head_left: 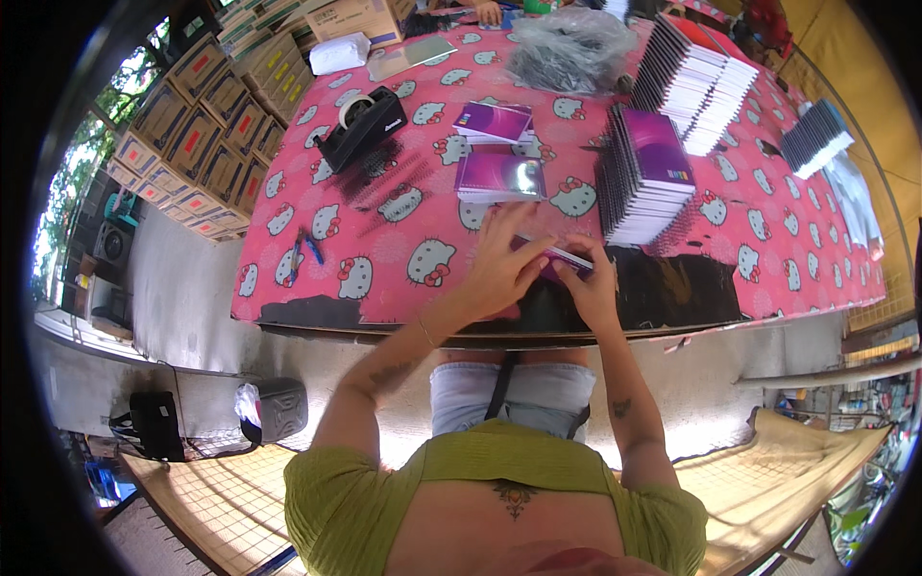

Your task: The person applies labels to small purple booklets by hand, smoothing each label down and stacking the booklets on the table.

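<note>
At the near edge of the table I hold a small purple notebook (573, 257), tilted so that its pale page edge faces up. My right hand (591, 280) pinches its right end between thumb and fingers. My left hand (506, 257) is around its left end, thumb bent and the other fingers reaching forward; part of the notebook is hidden under it. Just beyond my left fingertips lies a low pile of purple notebooks (499, 175), with another low pile (493, 122) behind it. A tall stack of purple spiral notebooks (655, 154) stands right of my hands.
A black tape dispenser (363, 130) stands at left, with black spiral bindings (376, 182) and blue-handled pliers (309, 247) nearer. More notebook stacks (693, 82) and a clear plastic bag (571, 50) are farther back. Cartons (197, 134) are piled left of the table (413, 298).
</note>
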A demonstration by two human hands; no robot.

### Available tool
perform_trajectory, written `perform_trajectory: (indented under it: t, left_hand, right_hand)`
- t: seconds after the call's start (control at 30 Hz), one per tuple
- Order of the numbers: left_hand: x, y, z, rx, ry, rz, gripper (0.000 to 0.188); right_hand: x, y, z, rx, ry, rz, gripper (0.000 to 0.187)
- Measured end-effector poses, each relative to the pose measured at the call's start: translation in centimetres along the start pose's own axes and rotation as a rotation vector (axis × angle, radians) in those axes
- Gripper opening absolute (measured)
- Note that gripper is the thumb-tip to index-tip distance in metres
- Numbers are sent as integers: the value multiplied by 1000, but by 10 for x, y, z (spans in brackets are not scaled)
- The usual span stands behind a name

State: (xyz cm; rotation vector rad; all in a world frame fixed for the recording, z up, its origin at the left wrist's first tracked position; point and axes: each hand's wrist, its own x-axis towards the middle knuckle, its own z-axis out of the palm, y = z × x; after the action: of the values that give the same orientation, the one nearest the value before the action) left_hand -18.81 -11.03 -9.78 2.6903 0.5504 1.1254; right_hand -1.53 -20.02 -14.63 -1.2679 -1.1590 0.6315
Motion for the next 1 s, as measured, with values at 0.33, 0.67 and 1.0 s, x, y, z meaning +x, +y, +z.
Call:
perform_trajectory:
  t: [0.33,0.67,1.0]
  left_hand:
    - [-38,-156,-51,342,-3,-465,34]
    - [-25,-24,-48,-361,26,-395,18]
    - [-20,-33,-31,-318,52,-297,22]
  right_hand:
    - [-1,-6,1,136,-12,80,18]
    - [0,1,-4,139,-106,111,26]
    - [0,-1,-5,167,-138,108,25]
